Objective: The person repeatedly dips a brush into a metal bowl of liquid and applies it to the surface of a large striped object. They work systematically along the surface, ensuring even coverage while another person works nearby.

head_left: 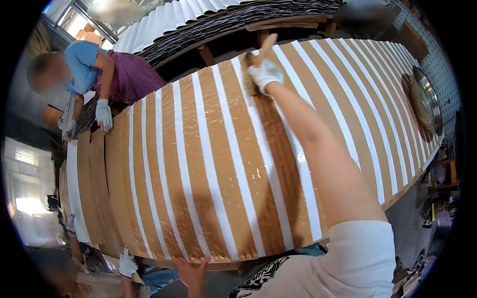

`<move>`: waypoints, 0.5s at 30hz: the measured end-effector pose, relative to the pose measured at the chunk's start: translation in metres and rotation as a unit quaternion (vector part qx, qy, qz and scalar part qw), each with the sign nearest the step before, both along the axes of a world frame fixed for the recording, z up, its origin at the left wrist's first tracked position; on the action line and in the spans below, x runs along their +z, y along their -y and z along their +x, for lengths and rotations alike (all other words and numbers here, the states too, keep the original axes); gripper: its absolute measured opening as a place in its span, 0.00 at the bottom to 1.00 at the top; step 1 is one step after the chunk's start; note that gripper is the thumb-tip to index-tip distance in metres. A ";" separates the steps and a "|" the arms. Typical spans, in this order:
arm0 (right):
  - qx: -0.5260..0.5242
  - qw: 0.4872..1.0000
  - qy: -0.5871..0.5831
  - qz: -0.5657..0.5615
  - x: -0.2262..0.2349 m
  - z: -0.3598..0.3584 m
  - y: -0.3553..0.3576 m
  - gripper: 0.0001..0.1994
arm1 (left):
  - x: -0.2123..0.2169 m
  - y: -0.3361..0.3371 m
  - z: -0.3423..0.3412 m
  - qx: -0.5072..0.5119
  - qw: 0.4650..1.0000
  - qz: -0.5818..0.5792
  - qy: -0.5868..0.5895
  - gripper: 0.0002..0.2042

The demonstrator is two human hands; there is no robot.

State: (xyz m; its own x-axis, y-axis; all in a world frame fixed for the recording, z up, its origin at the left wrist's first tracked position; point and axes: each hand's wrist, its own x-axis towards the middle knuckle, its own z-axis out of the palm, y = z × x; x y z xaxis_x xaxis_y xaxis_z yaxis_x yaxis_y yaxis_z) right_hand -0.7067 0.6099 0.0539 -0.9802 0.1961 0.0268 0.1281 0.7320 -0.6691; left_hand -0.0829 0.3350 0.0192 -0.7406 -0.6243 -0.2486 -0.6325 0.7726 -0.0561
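Observation:
My right hand [267,73], in a white glove, is closed on a wide brush [250,74] near the far edge of the table. The brush's bristles lie along a brown paper strip. A darker, wet-looking band [280,149] runs from the brush toward me. Brown strips [318,109] alternate with white strips [226,114] across the long surface, and those on the left shine. Bare and with fingers spread, my left hand [191,274] rests at the near edge of the striped surface. Nothing shows in its grip.
A metal basin [428,99] stands at the right end. At the far left, a person in a blue shirt [82,62] puts gloved hands at the sheets' edge. Another person's gloved hand [127,263] touches the near left edge. Stacked dark layered sheets [223,35] lie behind.

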 end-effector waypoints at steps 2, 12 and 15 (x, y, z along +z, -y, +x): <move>-0.034 0.998 0.045 0.041 0.000 -0.003 -0.077 0.24 | 0.013 -0.007 -0.011 0.017 1.000 0.017 0.000 0.57; -0.203 0.970 0.003 0.137 -0.001 0.019 -0.302 0.29 | 0.020 -0.012 -0.005 0.069 0.994 0.075 -0.043 0.58; -0.071 0.977 -0.164 0.116 -0.005 -0.005 -0.198 0.28 | 0.009 -0.011 -0.005 0.046 0.996 0.051 -0.058 0.59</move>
